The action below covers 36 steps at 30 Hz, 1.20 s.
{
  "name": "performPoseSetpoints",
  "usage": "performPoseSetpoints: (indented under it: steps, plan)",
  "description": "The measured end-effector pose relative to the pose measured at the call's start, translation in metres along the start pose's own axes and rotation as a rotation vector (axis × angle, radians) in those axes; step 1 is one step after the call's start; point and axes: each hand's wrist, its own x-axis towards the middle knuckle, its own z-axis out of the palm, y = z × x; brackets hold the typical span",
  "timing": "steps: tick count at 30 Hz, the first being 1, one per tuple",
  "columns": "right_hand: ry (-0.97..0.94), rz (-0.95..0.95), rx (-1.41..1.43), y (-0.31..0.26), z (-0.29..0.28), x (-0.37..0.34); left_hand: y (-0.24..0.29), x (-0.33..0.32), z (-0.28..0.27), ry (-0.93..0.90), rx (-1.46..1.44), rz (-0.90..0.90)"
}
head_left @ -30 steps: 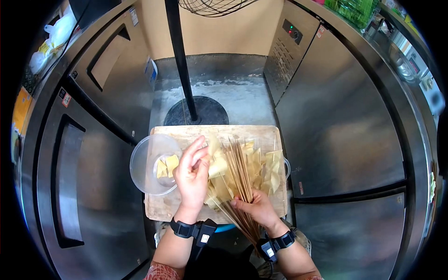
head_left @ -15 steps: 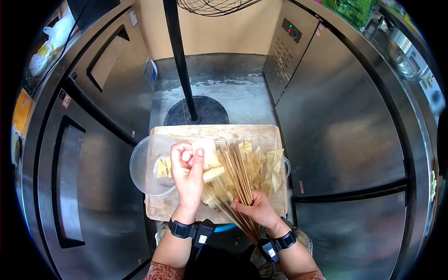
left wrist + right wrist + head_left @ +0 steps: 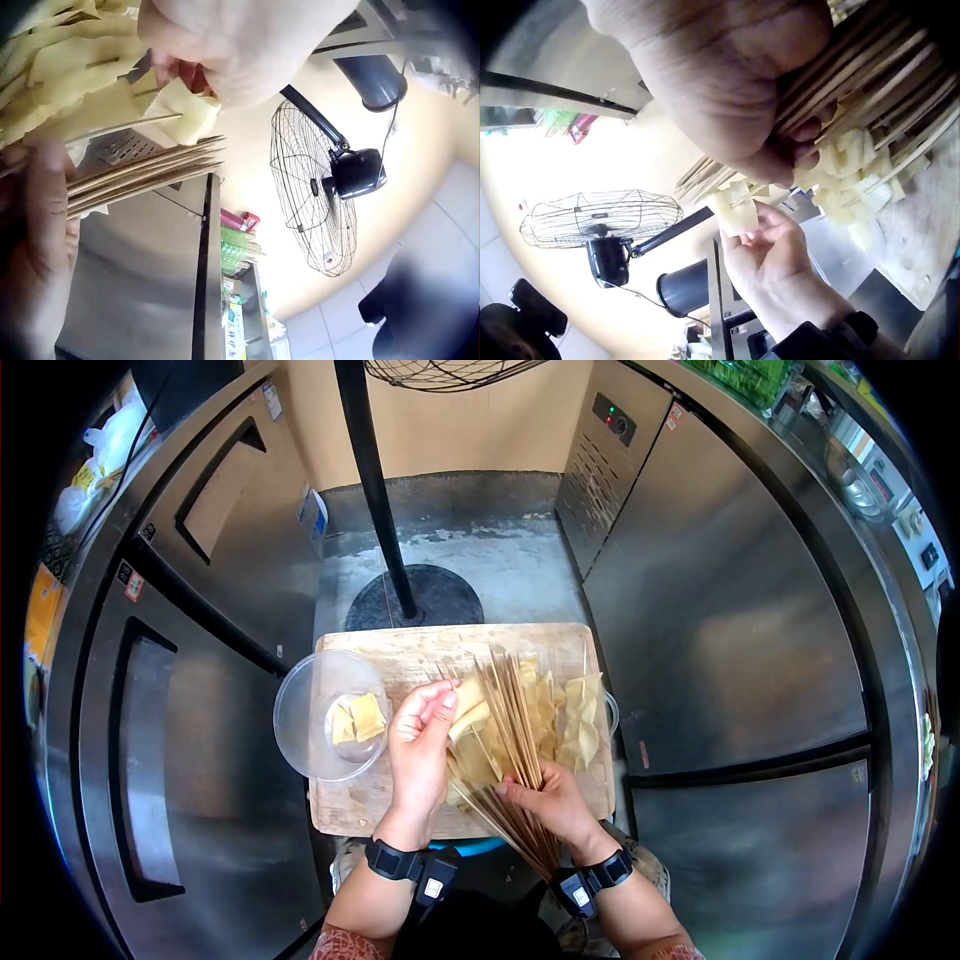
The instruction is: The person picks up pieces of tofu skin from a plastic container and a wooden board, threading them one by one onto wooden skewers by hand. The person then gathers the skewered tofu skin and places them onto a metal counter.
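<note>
The left hand [image 3: 420,745] pinches a folded pale-yellow sheet [image 3: 468,710] beside the tips of the sticks. In the left wrist view, one stick's tip meets that sheet [image 3: 187,112]; in the right wrist view a stick passes through the sheet [image 3: 735,208]. The right hand [image 3: 560,805] grips a fanned bundle of thin wooden sticks [image 3: 515,720], tips pointing away from the body. Under and beside the bundle, several wavy yellow sheets on sticks [image 3: 580,725] lie on the wooden board [image 3: 400,645]. Two yellow pieces [image 3: 367,715] sit in a clear round bowl [image 3: 295,710].
A black stand pole [image 3: 372,480] with a round base [image 3: 445,600] rises behind the board, a wire fan cage [image 3: 450,372] at its top. Steel cabinets flank both sides, left [image 3: 225,690] and right [image 3: 730,610].
The left hand turned the yellow sheet and brought it to the stick tips, its shape now narrower and more folded. The right hand kept its grip on the bundle. The head view shifted slightly.
</note>
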Motion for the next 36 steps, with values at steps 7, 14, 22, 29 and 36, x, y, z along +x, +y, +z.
performPoseSetpoints:
  steps: [7,14,22,29,36]
  plan:
    - [0.091,0.021,0.085,-0.002,-0.001,0.003,0.003,-0.007,0.005,-0.155,0.01,-0.109]
    - [0.089,0.003,0.098,0.0,-0.001,0.004,-0.01,-0.007,-0.015,-0.32,0.122,-0.331]
    - [0.029,0.047,0.013,-0.01,0.0,0.0,0.011,-0.009,-0.013,-0.396,0.245,-0.338]
    - [0.027,0.035,-0.075,-0.003,0.0,0.002,-0.002,-0.005,-0.02,-0.459,0.348,-0.418]
    - [-0.037,0.042,-0.319,-0.006,-0.009,0.001,-0.009,-0.001,-0.024,-0.399,0.408,-0.35]
